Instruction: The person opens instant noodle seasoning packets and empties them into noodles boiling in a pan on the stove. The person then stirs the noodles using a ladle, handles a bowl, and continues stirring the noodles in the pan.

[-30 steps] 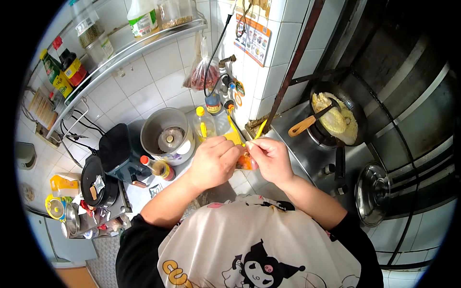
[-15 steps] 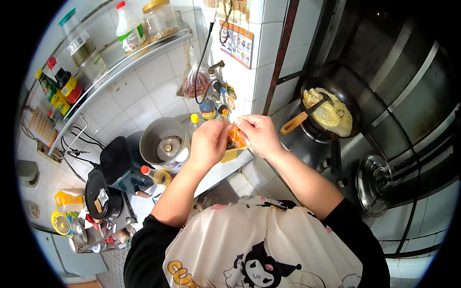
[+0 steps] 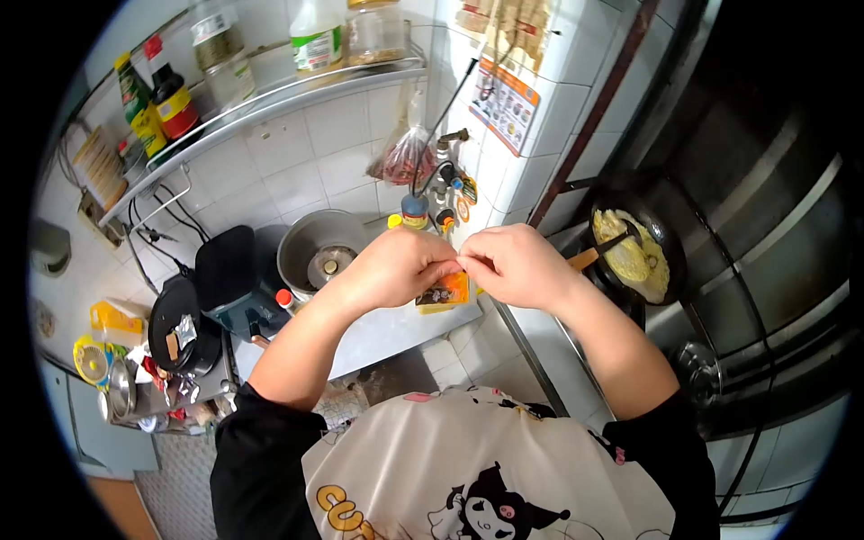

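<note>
A small orange packet (image 3: pixel 447 290) with dark printing hangs below my hands, above the counter's corner. My left hand (image 3: pixel 405 268) is closed in a pinch at the packet's top edge. Right beside it, my right hand (image 3: pixel 515 265) is pinched too, its fingertips meeting the left ones at the same edge. The fingers hide the top of the packet. At the right, a black frying pan (image 3: pixel 670 238) holds yellow egg (image 3: pixel 630 261), and a spatula (image 3: pixel 612 243) with a wooden handle rests in it, its handle end partly behind my right hand.
Left of my hands stand a grey pot (image 3: pixel 297 256), a red-capped bottle (image 3: pixel 286 300) and a dark air-fryer-like bin (image 3: pixel 238 270). A wire shelf (image 3: pixel 297 90) with bottles and jars runs along the tiled wall. A glass lid (image 3: pixel 697 369) lies right of the stove.
The view has shifted, so surroundings sit differently in it. My hands have come together at the packet's top edge, and more of the packet's front shows below them.
</note>
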`<state>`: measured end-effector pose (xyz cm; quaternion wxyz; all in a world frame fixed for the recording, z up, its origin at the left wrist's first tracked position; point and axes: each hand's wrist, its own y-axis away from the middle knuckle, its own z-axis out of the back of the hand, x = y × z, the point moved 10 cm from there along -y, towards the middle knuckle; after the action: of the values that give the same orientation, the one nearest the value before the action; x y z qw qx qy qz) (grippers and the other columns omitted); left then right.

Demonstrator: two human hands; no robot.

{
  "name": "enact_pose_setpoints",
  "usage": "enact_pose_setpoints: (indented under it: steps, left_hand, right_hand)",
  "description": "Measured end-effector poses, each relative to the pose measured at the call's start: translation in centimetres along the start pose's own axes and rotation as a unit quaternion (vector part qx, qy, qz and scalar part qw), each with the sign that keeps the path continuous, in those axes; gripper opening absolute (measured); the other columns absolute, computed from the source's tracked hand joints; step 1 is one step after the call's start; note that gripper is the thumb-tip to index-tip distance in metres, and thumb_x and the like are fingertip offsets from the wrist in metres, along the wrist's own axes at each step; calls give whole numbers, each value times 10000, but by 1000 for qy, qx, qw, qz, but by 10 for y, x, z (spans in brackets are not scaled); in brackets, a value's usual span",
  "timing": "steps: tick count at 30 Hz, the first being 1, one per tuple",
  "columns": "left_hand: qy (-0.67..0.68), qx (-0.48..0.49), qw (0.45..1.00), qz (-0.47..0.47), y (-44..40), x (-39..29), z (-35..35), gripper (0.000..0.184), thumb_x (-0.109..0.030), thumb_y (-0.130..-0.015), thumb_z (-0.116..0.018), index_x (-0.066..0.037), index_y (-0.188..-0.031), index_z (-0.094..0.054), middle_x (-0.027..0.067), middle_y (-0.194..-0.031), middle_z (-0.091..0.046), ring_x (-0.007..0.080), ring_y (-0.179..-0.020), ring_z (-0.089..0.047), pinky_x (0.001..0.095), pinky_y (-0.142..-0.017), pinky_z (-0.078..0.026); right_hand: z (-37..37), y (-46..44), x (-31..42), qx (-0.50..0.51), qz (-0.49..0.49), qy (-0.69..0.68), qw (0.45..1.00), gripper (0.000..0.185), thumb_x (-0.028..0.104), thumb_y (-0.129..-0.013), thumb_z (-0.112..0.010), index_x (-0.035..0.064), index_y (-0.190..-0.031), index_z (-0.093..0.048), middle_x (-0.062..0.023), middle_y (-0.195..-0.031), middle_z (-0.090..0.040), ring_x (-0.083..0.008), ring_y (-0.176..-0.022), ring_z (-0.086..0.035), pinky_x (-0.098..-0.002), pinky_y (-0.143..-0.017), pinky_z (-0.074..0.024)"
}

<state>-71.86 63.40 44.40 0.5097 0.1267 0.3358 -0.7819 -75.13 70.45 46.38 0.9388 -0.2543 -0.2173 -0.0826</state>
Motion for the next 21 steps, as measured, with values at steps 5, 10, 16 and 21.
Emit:
enact_pose_setpoints:
  steps: [5, 10, 16, 21]
  left_hand:
    - [-25, -18, 993, -117, 23, -11, 20, 104, -116, -819, -680, -38, -780, -623, 116, -692, -600, 332, -670, -581, 412, -588, -450]
    - [-5, -51, 981, -187, 41, -21, 35, 90, -83, -785, -690, -40, -767, -613, 100, -684, -589, 329, -660, -569, 408, -594, -450]
    - [-12, -77, 968, -237, 68, -20, 39, 82, -43, -728, -688, -30, -775, -621, 87, -678, -581, 317, -626, -554, 402, -577, -432]
    - [-105, -89, 958, -253, 81, -31, 43, 192, -46, -656, -691, -39, -837, -630, 56, -652, -552, 253, -602, -547, 370, -576, -426]
  right_hand:
    - [-37, -7, -2, 173, -117, -115, 971, 197, 105, -835, -572, -13, -680, -543, -109, -543, -502, -146, -492, -447, -310, -498, -389]
    - [-57, -5, 4, 126, -133, -260, 948, 238, 86, -858, -564, -12, -655, -488, -33, -538, -436, -61, -545, -388, -279, -500, -369]
    - [-80, -5, 17, 126, -157, -342, 918, 263, 72, -884, -526, 20, -630, -480, 20, -578, -473, -47, -555, -398, -264, -496, -358]
    - [-104, 5, 8, 146, -291, -431, 842, 286, 117, -916, -496, 33, -643, -509, 28, -594, -479, -37, -543, -382, -232, -475, -316]
